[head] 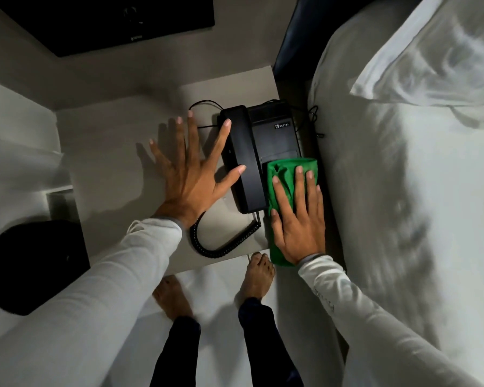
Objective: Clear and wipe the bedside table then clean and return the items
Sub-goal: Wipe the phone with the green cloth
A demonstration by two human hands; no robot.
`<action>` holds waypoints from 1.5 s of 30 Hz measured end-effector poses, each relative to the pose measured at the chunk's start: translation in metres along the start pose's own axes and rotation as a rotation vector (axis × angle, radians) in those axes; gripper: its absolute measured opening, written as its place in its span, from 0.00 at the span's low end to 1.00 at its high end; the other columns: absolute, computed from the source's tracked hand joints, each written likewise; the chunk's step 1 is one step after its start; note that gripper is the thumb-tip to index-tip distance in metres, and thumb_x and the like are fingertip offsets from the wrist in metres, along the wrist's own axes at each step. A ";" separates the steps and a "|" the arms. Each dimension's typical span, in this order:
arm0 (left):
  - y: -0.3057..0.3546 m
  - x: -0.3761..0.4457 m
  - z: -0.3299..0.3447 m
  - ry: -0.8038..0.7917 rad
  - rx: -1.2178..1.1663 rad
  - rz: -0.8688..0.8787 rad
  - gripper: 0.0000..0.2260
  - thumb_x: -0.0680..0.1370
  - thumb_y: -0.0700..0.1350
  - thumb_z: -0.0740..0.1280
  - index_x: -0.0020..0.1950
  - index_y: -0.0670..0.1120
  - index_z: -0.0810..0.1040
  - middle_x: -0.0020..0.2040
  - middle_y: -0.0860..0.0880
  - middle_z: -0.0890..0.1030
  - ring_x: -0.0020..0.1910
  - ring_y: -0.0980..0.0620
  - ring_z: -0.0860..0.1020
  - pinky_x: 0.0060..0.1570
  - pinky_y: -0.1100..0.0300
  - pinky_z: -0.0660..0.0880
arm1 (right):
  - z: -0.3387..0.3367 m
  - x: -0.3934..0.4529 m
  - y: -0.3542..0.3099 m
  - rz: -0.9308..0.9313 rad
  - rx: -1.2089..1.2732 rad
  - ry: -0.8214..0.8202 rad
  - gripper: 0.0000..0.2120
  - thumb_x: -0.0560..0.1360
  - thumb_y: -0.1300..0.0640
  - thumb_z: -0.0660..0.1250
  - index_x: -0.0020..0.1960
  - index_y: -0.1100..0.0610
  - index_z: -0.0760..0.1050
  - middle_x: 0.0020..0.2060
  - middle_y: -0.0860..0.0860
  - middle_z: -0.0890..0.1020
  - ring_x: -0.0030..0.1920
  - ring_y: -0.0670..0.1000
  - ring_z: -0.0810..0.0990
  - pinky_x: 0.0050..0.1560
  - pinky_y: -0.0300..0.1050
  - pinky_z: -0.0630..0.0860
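Bedside table (118,152) left half bare; right hand (298,219) flattens cloth (285,174) near bed-side edge.

The left hand (192,174) is flat and palm down, fingers spread wide, thumb angled right. The right hand (298,216) also lies flat, palm down, fingers together and pointing far. Both forearms in pale sleeves reach in from the near edge.

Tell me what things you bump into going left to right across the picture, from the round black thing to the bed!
Round black object → left hand → phone handset → green cloth under the right hand → white bed.
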State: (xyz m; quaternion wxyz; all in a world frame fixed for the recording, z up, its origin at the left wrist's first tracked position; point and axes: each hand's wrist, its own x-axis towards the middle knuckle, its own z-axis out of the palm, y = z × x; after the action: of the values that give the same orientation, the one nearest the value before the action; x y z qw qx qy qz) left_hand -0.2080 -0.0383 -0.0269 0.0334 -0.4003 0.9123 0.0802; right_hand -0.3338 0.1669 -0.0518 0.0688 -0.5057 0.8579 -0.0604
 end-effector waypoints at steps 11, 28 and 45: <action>0.001 -0.001 -0.014 -0.055 -0.038 0.014 0.37 0.76 0.74 0.48 0.81 0.61 0.43 0.83 0.37 0.46 0.81 0.36 0.46 0.68 0.20 0.49 | 0.001 -0.068 -0.014 0.161 0.040 -0.176 0.32 0.74 0.47 0.55 0.78 0.51 0.64 0.79 0.59 0.62 0.79 0.62 0.58 0.69 0.68 0.68; -0.059 -0.064 -0.100 -0.626 -1.900 -0.527 0.27 0.81 0.64 0.53 0.60 0.46 0.81 0.53 0.44 0.86 0.53 0.49 0.84 0.55 0.56 0.82 | -0.096 0.004 -0.188 0.199 0.987 0.169 0.22 0.75 0.58 0.74 0.68 0.58 0.77 0.63 0.54 0.82 0.66 0.50 0.79 0.66 0.54 0.77; -0.188 -0.083 -0.091 -0.277 -1.805 -0.731 0.15 0.81 0.40 0.65 0.67 0.36 0.76 0.62 0.36 0.81 0.59 0.43 0.81 0.58 0.53 0.79 | -0.051 0.133 -0.269 0.381 1.347 -0.401 0.24 0.71 0.58 0.78 0.51 0.78 0.73 0.43 0.62 0.79 0.45 0.56 0.79 0.50 0.52 0.78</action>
State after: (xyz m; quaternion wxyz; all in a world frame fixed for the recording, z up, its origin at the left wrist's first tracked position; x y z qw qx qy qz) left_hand -0.0135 -0.1196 0.0510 -0.1555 -0.5200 0.3164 0.7780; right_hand -0.1760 -0.0774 0.0370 0.5302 -0.1967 0.6786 -0.4687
